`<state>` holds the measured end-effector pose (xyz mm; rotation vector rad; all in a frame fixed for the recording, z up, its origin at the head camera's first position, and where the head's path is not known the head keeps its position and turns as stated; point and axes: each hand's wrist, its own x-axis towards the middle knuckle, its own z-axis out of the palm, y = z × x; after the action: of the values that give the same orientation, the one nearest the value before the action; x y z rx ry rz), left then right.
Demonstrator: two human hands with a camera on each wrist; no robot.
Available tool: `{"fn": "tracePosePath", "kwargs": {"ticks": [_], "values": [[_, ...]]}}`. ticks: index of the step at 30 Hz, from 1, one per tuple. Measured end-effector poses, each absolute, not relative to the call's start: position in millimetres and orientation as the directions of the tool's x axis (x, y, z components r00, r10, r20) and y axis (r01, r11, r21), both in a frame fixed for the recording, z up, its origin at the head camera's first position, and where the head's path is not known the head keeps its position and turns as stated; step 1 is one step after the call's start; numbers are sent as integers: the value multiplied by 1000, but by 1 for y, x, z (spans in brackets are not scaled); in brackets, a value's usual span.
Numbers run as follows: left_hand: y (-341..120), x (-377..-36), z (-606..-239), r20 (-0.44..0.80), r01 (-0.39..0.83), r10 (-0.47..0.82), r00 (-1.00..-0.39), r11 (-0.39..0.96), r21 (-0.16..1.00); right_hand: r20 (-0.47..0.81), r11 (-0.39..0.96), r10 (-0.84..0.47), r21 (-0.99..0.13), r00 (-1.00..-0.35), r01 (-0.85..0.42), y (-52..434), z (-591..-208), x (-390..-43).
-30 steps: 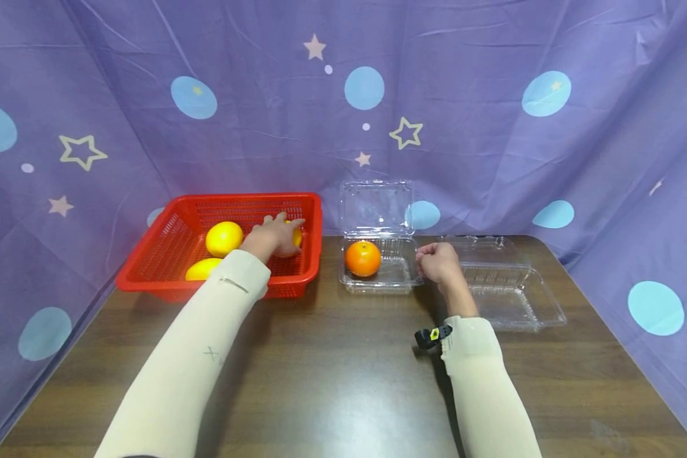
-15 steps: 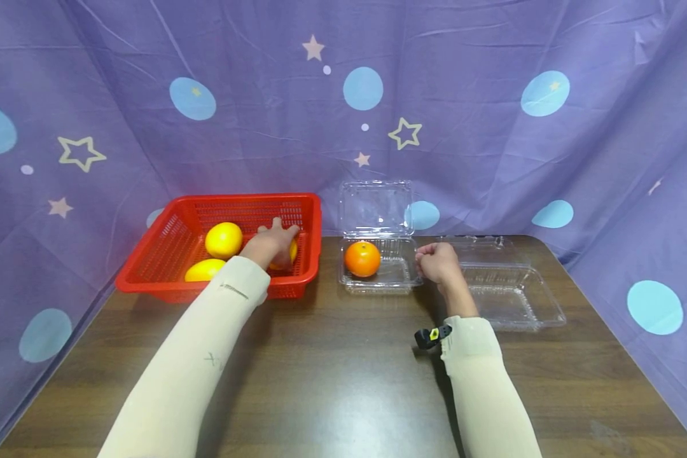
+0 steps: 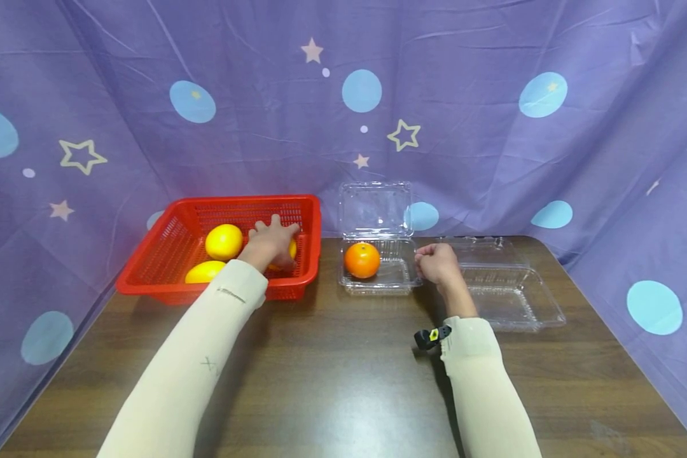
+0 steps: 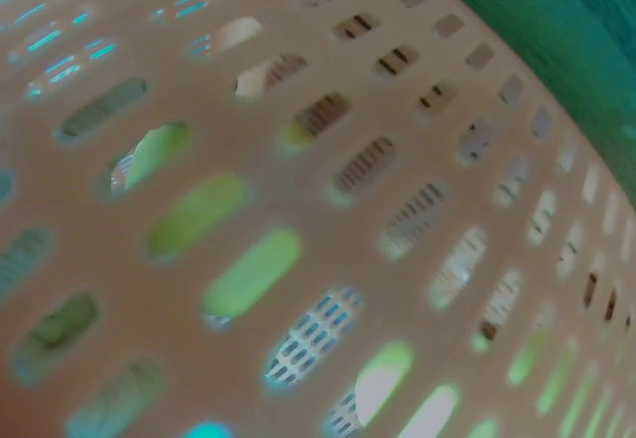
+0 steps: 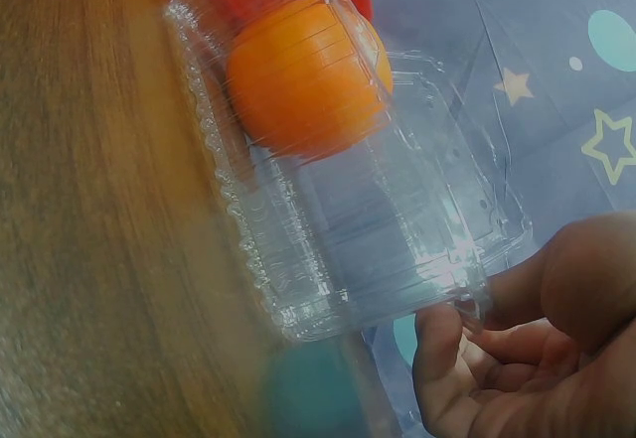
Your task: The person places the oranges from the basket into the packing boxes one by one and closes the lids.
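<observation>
My left hand (image 3: 271, 245) reaches into the red plastic basket (image 3: 174, 213) with spread fingers over a yellow-orange fruit (image 3: 292, 249), thumb and fingers round its sides. Most of that fruit is hidden under the hand. Between thumb and fingers, my right hand (image 3: 438, 263) pinches the right rim of a clear clamshell box (image 3: 397, 270), whose lid stands up at the back. An orange (image 3: 362, 260) sits in the box's left half. In the right wrist view, the pinched corner of the box shows close to the fingertips (image 5: 437, 334).
Two more yellow fruits lie in the basket, a round one (image 3: 224, 242) and a longer one (image 3: 205, 272) nearer the front. Right of the right hand, a second clear clamshell box (image 3: 515, 296) lies open on the wooden table (image 3: 332, 381). A purple patterned curtain (image 3: 464, 159) hangs behind.
The left hand has moved a little left and toward the front of the basket, and the fruit under it has shifted the same way. The right hand keeps its place on the box.
</observation>
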<state>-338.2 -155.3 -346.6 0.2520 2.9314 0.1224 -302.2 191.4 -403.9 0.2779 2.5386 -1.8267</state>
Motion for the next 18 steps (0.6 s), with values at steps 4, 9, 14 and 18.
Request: {"fn": "tracePosePath", "kwargs": {"ticks": [4,9,14,18], "values": [[-153,-340,-344,-140,164,170,-975,985,57,-108,305,140,-941,-984,146,191,-404,-302],[-148,-341,-334,-56,172,174,-983,985,32,-101,315,143,-938,-984,142,191,-403,-302],[-139,-338,-319,79,206,200,-977,975,82,-102,314,144,-938,-984,143,192,-404,-302],[-126,-334,-309,175,251,228,-958,960,125,-109,312,141,-938,-984,149,191,-404,-302]]}}
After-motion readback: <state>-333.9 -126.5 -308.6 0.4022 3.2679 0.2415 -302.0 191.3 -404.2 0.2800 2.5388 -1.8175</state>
